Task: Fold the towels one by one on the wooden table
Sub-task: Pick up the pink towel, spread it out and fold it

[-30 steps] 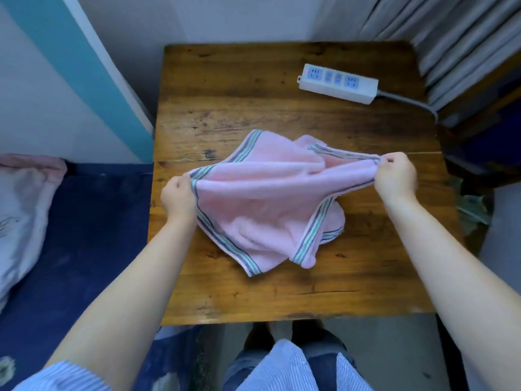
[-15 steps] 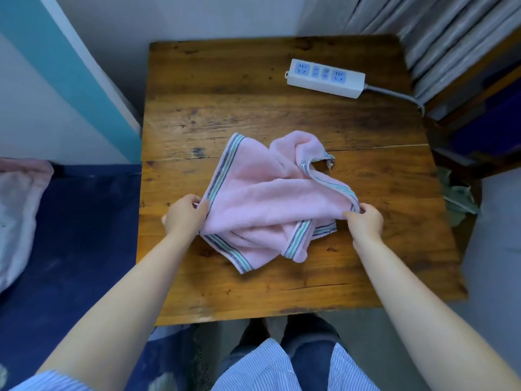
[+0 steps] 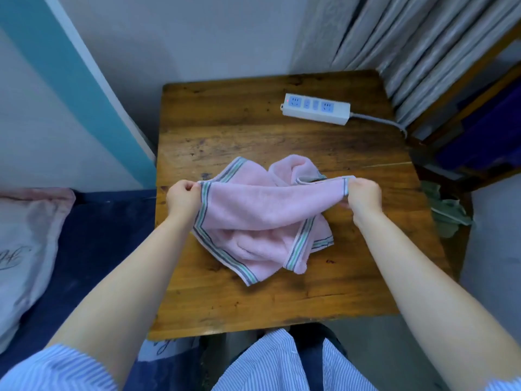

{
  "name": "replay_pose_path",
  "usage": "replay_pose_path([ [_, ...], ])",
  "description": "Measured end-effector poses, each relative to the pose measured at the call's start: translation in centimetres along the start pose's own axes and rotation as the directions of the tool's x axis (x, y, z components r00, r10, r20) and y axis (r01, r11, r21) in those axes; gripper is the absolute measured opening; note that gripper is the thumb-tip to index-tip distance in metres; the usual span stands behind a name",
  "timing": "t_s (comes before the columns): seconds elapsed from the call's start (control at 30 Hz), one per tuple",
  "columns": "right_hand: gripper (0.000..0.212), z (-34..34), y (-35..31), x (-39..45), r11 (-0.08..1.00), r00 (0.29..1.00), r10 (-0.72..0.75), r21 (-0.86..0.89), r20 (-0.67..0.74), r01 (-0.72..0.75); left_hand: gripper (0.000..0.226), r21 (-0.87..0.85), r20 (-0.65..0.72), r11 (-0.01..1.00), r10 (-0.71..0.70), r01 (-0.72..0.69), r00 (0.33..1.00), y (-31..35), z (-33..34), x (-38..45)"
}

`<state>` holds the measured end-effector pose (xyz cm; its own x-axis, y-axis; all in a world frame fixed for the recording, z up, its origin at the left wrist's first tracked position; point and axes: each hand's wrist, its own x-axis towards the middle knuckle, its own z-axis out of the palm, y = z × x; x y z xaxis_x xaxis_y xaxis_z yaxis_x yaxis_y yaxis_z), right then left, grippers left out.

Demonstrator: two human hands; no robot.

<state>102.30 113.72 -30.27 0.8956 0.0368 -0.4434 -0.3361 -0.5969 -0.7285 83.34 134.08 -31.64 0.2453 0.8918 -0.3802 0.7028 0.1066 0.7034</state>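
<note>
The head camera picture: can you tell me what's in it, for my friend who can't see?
Two hands, left and right, pinch a pink towel by its striped edge and stretch it above a wooden table; the rest lies rumpled on the wood. A white power strip sits at the table's far side.

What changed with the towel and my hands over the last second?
Half a second ago both hands had the pink towel gathered low near the table's front. Now the left hand and right hand have lifted and spread apart, stretching one striped edge taut between them. Each grip stayed on the towel; its lower part still rests on the wooden table, and the power strip lies where it was.
</note>
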Motion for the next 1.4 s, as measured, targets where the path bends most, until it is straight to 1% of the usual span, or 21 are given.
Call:
replay_pose_path([
  [0.07, 0.027, -1.1, -3.2, -0.3, 0.989, 0.989, -0.146, -0.002, -0.009, 0.146, 0.015, -0.101, -0.032, 0.993, 0.057, -0.06, 0.998, 2.4, -1.8, -0.2],
  [0.13, 0.023, -2.5, -6.3, -0.6, 0.974, 0.975, -0.222, 0.031, -0.026, 0.223, 0.014, -0.168, -0.085, 0.977, 0.115, -0.128, 0.99, 4.5, -3.6, 0.1],
  [0.2, 0.02, -4.0, -9.6, -1.2, 0.974, 0.978, -0.207, 0.09, -0.015, 0.208, 0.017, -0.277, -0.121, 0.95, 0.114, -0.144, 0.986, 6.6, -5.5, 0.1],
  [0.27, 0.01, -5.1, -12.6, -1.7, 0.969, 0.991, -0.131, 0.215, 0.022, 0.124, 0.025, -0.419, -0.126, 0.9, 0.076, -0.123, 0.989, 8.6, -7.1, 0.3],
  [0.37, 0.028, -6.3, -16.2, -2.7, 0.927, 0.992, -0.091, 0.371, 0.082, 0.055, 0.03, -0.62, -0.125, 0.776, 0.047, -0.115, 0.991, 11.4, -9.0, 0.1],
  [0.43, 0.031, -7.3, -18.2, -3.7, 0.909, 0.988, -0.141, 0.403, 0.064, 0.104, 0.028, -0.723, -0.12, 0.678, 0.063, -0.131, 0.991, 13.0, -10.2, -0.3],
  [0.53, 0.029, -8.4, -20.8, -4.4, 0.884, 0.978, -0.196, 0.445, 0.066, 0.147, 0.027, -0.789, -0.127, 0.589, 0.123, -0.176, 0.984, 14.6, -11.8, -1.0],
  [0.63, 0.029, -9.3, -22.6, -4.1, 0.896, 0.967, -0.232, 0.41, 0.104, 0.171, 0.03, -0.798, -0.1, 0.575, 0.166, -0.179, 0.981, 15.1, -13.0, -1.4],
  [0.7, 0.029, -9.4, -22.9, -3.8, 0.934, 0.962, -0.245, 0.295, 0.122, 0.2, 0.029, -0.747, -0.068, 0.643, 0.176, -0.167, 0.982, 14.7, -13.5, -1.7],
  [0.77, 0.029, -9.0, -22.5, -3.6, 0.966, 0.96, -0.244, 0.125, 0.138, 0.227, 0.028, -0.604, -0.013, 0.78, 0.195, -0.163, 0.981, 13.7, -13.4, -1.9],
  [0.83, 0.03, -8.3, -21.5, -3.4, 0.971, 0.967, -0.192, -0.113, 0.166, 0.212, 0.025, -0.513, 0.085, 0.852, 0.17, -0.103, 0.982, 12.7, -13.3, -2.0],
  [0.87, 0.031, -7.9, -20.8, -3.5, 0.942, 0.964, -0.142, -0.268, 0.224, 0.201, 0.026, -0.469, 0.126, 0.881, 0.145, -0.07, 0.981, 12.3, -13.1, -2.1],
  [0.9, 0.034, -7.5, -20.0, -3.6, 0.856, 0.955, -0.062, -0.476, 0.288, 0.2, 0.027, -0.395, 0.155, 0.918, 0.116, -0.046, 0.981, 12.0, -13.0, -2.1],
  [0.97, 0.049, -6.6, -18.3, -3.3, 0.53, 0.933, 0.145, -0.822, 0.329, 0.207, 0.031, -0.167, 0.173, 0.986, 0.053, -0.024, 0.983, 11.3, -12.7, -2.1],
  [1.03, 0.059, -6.4, -16.9, -3.8, 0.327, 0.928, 0.214, -0.917, 0.306, 0.227, 0.033, 0.02, 0.198, 1.0, -0.014, 0.01, 0.98, 10.7, -12.5, -2.0],
  [1.1, 0.069, -6.6, -15.9, -4.5, 0.148, 0.918, 0.203, -0.937, 0.341, 0.316, 0.03, 0.123, 0.22, 0.991, -0.082, 0.056, 0.972, 10.2, -12.2, -2.0],
  [1.13, 0.058, -6.4, -15.5, -4.5, 0.213, 0.919, 0.151, -0.919, 0.365, 0.33, 0.03, 0.135, 0.218, 0.988, -0.109, 0.08, 0.97, 10.1, -11.9, -2.0],
  [1.2, 0.019, -6.1, -15.4, -4.9, 0.332, 0.942, 0.065, -0.897, 0.33, 0.292, 0.029, 0.136, 0.177, 0.987, -0.114, 0.09, 0.978, 10.2, -11.3, -1.4],
  [1.23, 0.027, -5.7, -15.6, -4.6, 0.362, 0.953, 0.058, -0.896, 0.296, 0.256, 0.029, 0.127, 0.143, 0.988, -0.111, 0.093, 0.983, 10.5, -11.1, -1.4],
  [1.3, 0.038, -5.3, -16.5, -4.7, 0.401, 0.968, -0.074, -0.882, 0.24, 0.249, 0.025, 0.146, 0.059, 0.989, -0.039, 0.03, 0.997, 11.5, -11.0, -1.1],
  [1.4, 0.033, -4.7, -19.2, -4.1, 0.411, 0.935, -0.306, -0.86, 0.182, 0.302, 0.025, 0.149, -0.095, 0.98, 0.145, -0.13, 0.985, 14.5, -11.2, -0.8],
])
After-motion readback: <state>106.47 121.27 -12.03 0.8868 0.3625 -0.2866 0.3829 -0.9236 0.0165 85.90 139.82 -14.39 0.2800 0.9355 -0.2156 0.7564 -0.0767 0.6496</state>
